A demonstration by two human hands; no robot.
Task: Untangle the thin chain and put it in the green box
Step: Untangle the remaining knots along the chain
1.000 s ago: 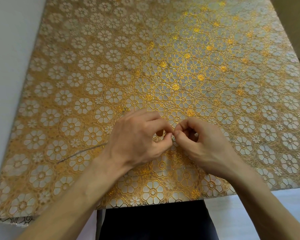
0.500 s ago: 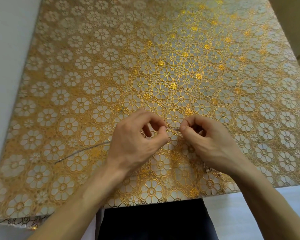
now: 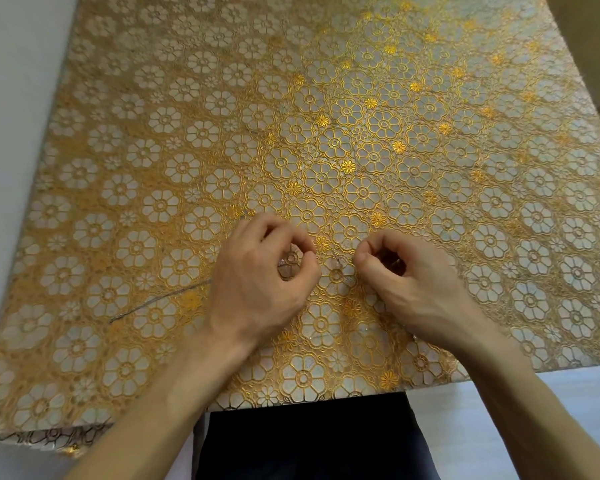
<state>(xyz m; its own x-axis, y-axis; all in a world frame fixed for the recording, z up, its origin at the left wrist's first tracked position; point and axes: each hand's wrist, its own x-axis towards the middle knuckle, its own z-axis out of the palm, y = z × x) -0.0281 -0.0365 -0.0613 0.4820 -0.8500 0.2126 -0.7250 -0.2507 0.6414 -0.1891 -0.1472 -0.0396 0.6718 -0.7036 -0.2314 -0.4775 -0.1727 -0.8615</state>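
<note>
A very thin chain [image 3: 335, 262] runs between my two hands just above the gold flowered tablecloth; only a short faint length shows. My left hand [image 3: 260, 278] pinches one part of it between thumb and curled fingers. About a hand's width to the right, my right hand [image 3: 409, 278] pinches the other part with thumb and forefinger. Most of the chain is hidden in my fingers or lost against the pattern. No green box is in view.
The gold and white flowered tablecloth [image 3: 326, 116] covers the table. A thin dark line [image 3: 160, 301] lies on the cloth left of my left hand. The cloth's near edge hangs in front of my dark-clothed lap [image 3: 309, 438]. A pale wall borders the left side.
My hands, fingertips touching a second ago, have drawn apart sideways, and a short length of chain now stretches between them. The view has tilted slightly.
</note>
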